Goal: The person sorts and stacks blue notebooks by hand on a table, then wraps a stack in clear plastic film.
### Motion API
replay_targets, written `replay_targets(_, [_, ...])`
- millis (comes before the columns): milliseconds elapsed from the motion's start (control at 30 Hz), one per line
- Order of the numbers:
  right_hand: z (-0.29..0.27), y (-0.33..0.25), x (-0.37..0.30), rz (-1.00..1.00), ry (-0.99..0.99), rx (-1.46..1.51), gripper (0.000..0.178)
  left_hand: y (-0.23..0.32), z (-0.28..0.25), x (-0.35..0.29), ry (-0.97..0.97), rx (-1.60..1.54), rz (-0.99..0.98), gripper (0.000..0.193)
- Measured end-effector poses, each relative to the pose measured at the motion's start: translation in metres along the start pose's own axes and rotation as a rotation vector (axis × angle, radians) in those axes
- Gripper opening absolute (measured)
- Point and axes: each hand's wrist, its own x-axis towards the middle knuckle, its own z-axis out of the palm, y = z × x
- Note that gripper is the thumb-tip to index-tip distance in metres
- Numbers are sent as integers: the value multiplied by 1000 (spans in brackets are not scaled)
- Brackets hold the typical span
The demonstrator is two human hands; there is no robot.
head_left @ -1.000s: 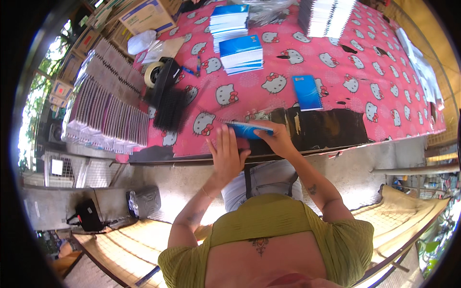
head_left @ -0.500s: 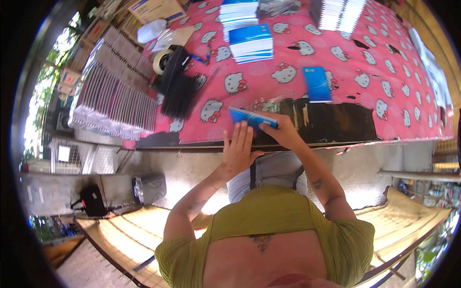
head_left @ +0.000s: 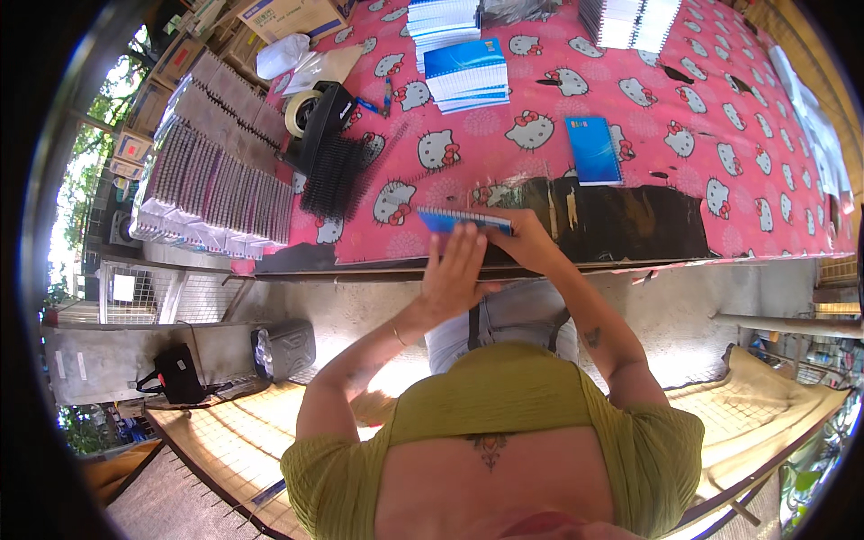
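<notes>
At the table's near edge, a small blue notebook [head_left: 436, 220] stands tilted, its row of spiral binding along the top. My right hand [head_left: 533, 243] closes on its right end, fingers partly hidden behind it. Against the front cover rests my left hand [head_left: 454, 272], its fingers stretched out and flat, the thumb apart. Farther right, another blue spiral notebook [head_left: 593, 151] lies flat on the pink cloth. Beyond my hands is a stack of blue-covered booklets [head_left: 466, 72], whose edges show no coil that I can make out.
A tall row of spiral-bound notebooks [head_left: 216, 180] fills the left side. Beside it are a black tape dispenser [head_left: 326, 117] and a heap of black binding coils [head_left: 337, 184]. White spiral-bound stacks [head_left: 630, 22] stand at the back. The pink tablecloth [head_left: 666, 216] is torn, showing a dark surface.
The notebook has shifted slightly left and turned a little more upright. My left fingers have slid toward the right along its cover, while my right hand keeps its grip.
</notes>
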Motion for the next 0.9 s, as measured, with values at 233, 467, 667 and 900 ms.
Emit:
replay_targets(233, [1, 17, -1, -78, 28, -71, 33, -2, -8, 23, 42, 3, -1, 86])
replay_targets(467, [-4, -1, 3, 68, -37, -66, 33, 11, -30, 29, -18, -72, -85, 77])
replay_targets(667, [-9, -8, 1, -123, 13, -198, 37, -28, -69, 74, 160, -250, -153, 39])
replay_targets(900, [-62, -30, 2, 4, -66, -152, 22, -21, -63, 77, 334, -413, -137, 17])
